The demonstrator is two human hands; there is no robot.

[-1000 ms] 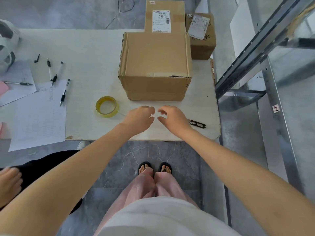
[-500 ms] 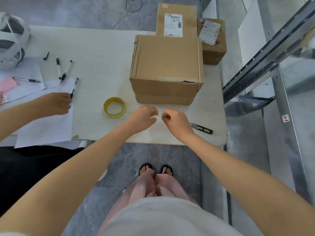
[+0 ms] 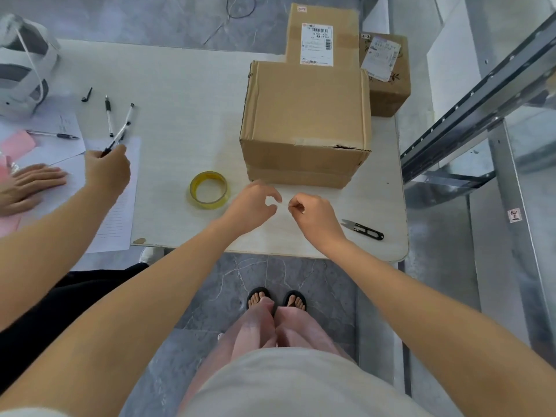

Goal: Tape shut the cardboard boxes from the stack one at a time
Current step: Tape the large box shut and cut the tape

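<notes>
Risks, judged from this layout:
- Any clear strip stretched between the hands could fold onto itself or stick to the fingers. Cause: slack, since the hands are so close together.
- The large brown cardboard box (image 3: 307,106) has a torn front top edge, so tape laid there may not bond to the ragged paper.
- Pressing down could shift this box on the flatter brown cardboard box (image 3: 298,177) beneath it.
- The black thread snips (image 3: 362,229) lie near the front edge of the white surface (image 3: 186,85), just beside the right wrist. A sweep of the arm could knock them off.

Grip: the left hand (image 3: 251,206) has thumb and forefinger curved into a ring, tips close. The right hand (image 3: 314,215) has thumb and forefinger pinched together, the other fingers curled. I cannot tell whether either holds anything.

Task's thing: the stack stands at the back right of the surface, just beyond both hands. The top face is plain, with no tape band discernible. There is a dark tear toward the front right corner and a pale scuffed patch beside it. The yellowish roll of clear tape (image 3: 207,203) lies flat to the left of the left hand, untouched.
</notes>
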